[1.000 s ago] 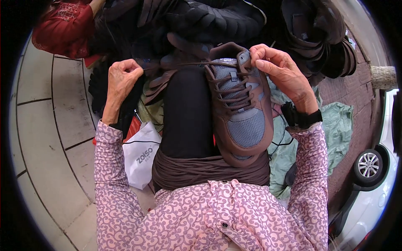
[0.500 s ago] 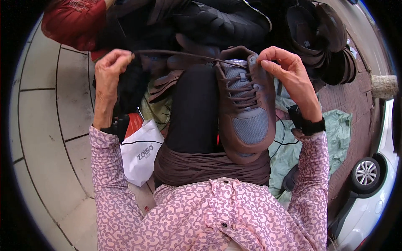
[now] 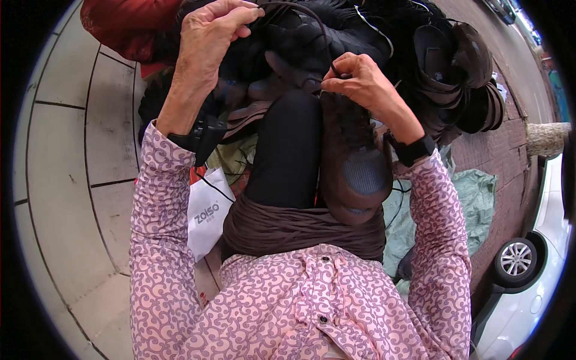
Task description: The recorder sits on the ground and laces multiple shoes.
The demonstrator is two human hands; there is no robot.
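A brown sneaker point(image 3: 358, 171) with a grey-blue mesh toe lies on my right thigh, its toe toward my body. My left hand point(image 3: 210, 45) is raised at the upper left, thumb and fingers pinched on the end of a dark brown shoelace point(image 3: 324, 33). From there the lace arcs over to my right hand point(image 3: 367, 84). That hand pinches the lace just above the shoe's upper eyelets and covers the collar and part of the tongue. Across my lap rests a thick bundle of brown laces point(image 3: 300, 235).
Dark shoes point(image 3: 447, 66) are piled at the upper right, beside more black shoes point(image 3: 288, 36) ahead. A white paper bag point(image 3: 207, 216) stands left of my leg. Green sheeting point(image 3: 477, 192) spreads to the right, near a parked white car point(image 3: 534, 288). Red cloth point(image 3: 129, 27) is at the upper left.
My left hand has moved up and to the right with the lace end. My right hand has shifted left from the shoe's side onto the lace, which now curves upward between the hands.
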